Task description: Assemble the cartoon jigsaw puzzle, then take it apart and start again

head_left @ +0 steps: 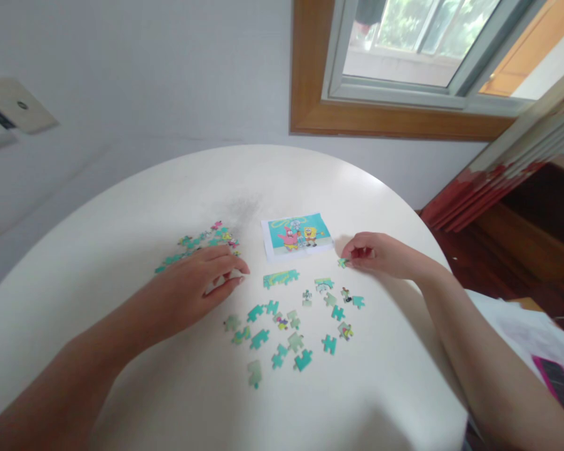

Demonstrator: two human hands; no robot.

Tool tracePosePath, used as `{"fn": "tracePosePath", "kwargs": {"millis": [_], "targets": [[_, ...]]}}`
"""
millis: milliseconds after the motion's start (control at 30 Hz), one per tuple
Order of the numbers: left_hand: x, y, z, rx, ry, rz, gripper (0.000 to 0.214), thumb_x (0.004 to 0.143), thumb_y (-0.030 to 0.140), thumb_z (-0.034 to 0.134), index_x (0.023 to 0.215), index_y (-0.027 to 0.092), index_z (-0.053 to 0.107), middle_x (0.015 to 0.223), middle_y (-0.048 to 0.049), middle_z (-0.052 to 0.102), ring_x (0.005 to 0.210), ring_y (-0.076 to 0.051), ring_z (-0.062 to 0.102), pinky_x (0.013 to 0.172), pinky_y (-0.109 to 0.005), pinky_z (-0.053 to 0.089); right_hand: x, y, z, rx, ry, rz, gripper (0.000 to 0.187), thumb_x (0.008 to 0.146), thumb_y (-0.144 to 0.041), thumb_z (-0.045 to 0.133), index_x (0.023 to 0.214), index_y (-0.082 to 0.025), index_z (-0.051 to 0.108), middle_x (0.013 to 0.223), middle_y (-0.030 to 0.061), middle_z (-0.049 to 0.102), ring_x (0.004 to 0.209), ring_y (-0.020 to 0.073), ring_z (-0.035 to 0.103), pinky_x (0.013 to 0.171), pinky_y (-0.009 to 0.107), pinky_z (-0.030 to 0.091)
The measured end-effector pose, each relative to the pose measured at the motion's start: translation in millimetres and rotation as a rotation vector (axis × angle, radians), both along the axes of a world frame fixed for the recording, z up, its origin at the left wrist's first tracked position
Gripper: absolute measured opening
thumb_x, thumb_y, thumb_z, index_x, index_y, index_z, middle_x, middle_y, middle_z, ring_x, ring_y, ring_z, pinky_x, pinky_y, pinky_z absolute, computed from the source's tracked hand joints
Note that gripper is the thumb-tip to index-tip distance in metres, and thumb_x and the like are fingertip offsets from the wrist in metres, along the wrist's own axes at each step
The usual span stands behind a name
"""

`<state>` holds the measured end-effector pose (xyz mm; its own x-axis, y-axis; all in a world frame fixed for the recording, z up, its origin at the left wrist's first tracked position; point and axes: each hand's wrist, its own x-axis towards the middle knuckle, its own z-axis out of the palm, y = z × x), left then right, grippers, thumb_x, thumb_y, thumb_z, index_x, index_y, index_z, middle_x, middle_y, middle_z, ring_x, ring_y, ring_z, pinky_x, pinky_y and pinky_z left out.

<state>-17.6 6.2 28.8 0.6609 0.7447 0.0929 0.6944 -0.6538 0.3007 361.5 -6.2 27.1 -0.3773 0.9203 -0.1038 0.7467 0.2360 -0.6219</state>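
Observation:
My right hand point(371, 252) pinches a small green and yellow puzzle piece point(343, 263) just off the lower right corner of the picture card point(297, 235). The card shows cartoon figures on a teal ground. My left hand point(211, 275) is over the near edge of a heap of puzzle pieces point(197, 241); its thumb and fingers are apart with nothing between them. Between the hands lies a joined strip of pieces point(281, 278), teal with yellow lines. To its right is a teal and white piece group point(324, 285). Several loose teal and pale green pieces point(303, 359) are scattered nearer me.
The round white table point(178, 188) stands by a wall with a wood-framed window point(404, 119). A red and white curtain point(479, 194) hangs at the right. Below it lie white sheets and a pink-edged dark object point(557, 382). A wall socket point(23, 105) is at the left.

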Motion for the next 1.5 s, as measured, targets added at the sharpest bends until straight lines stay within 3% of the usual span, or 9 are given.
{"fn": "tracePosePath", "kwargs": {"millis": [400, 567, 800, 1067, 1300, 1500], "targets": [[3, -2, 1.6, -0.001, -0.016, -0.009, 0.029, 0.094, 0.04, 0.044, 0.102, 0.024, 0.067, 0.104, -0.0061, 0.064, 0.096, -0.023, 0.061, 0.089, -0.033, 0.048, -10, -2, 2.8, 0.024, 0.068, 0.021, 0.008, 0.078, -0.019, 0.06, 0.083, -0.018, 0.066, 0.089, 0.0044, 0.062, 0.074, 0.0141, 0.057, 0.066, 0.025, 0.045], [3, -2, 1.4, -0.003, -0.01, -0.009, 0.029, 0.094, 0.039, 0.043, 0.102, 0.024, 0.066, 0.104, -0.0059, 0.064, 0.098, -0.023, 0.06, 0.091, -0.034, 0.047, -10, -2, 1.8, 0.051, 0.014, 0.004, 0.02, 0.079, -0.02, 0.061, 0.097, -0.018, 0.069, 0.089, 0.0044, 0.061, 0.071, 0.0139, 0.056, 0.066, 0.026, 0.045], [4, -2, 0.9, -0.018, -0.004, -0.016, 0.028, 0.093, 0.037, 0.043, 0.101, 0.024, 0.066, 0.102, -0.0058, 0.064, 0.097, -0.023, 0.06, 0.091, -0.034, 0.047, -9, -2, 1.7, 0.034, 0.013, 0.066, 0.015, 0.078, -0.016, 0.06, 0.09, -0.019, 0.069, 0.091, 0.0039, 0.061, 0.076, 0.0142, 0.057, 0.068, 0.025, 0.045], [5, -2, 0.9, -0.026, -0.014, -0.007, 0.029, 0.092, 0.039, 0.043, 0.1, 0.024, 0.067, 0.102, -0.0058, 0.064, 0.098, -0.023, 0.06, 0.093, -0.034, 0.046, -14, -5, 4.2, 0.015, 0.07, 0.044, 0.014, 0.076, -0.016, 0.062, 0.089, -0.017, 0.066, 0.086, 0.0027, 0.06, 0.069, 0.012, 0.053, 0.063, 0.024, 0.043], [6, -3, 1.7, -0.027, -0.005, -0.01, 0.03, 0.093, 0.039, 0.043, 0.1, 0.023, 0.067, 0.102, -0.0064, 0.065, 0.098, -0.023, 0.06, 0.093, -0.034, 0.046, -18, -5, 4.1, -0.145, 0.167, 0.003, 0.005, 0.077, -0.021, 0.061, 0.081, -0.018, 0.062, 0.072, -0.0011, 0.061, 0.064, 0.0112, 0.054, 0.06, 0.023, 0.042], [13, -6, 1.6, 0.0, -0.032, -0.058, 0.025, 0.095, 0.034, 0.044, 0.1, 0.023, 0.066, 0.1, -0.0057, 0.063, 0.099, -0.022, 0.058, 0.09, -0.033, 0.045, -26, -6, 8.2, -0.209, 0.406, 0.003, 0.016, 0.075, -0.027, 0.067, 0.088, -0.017, 0.066, 0.077, 0.0008, 0.064, 0.072, 0.013, 0.058, 0.065, 0.026, 0.046]]}}
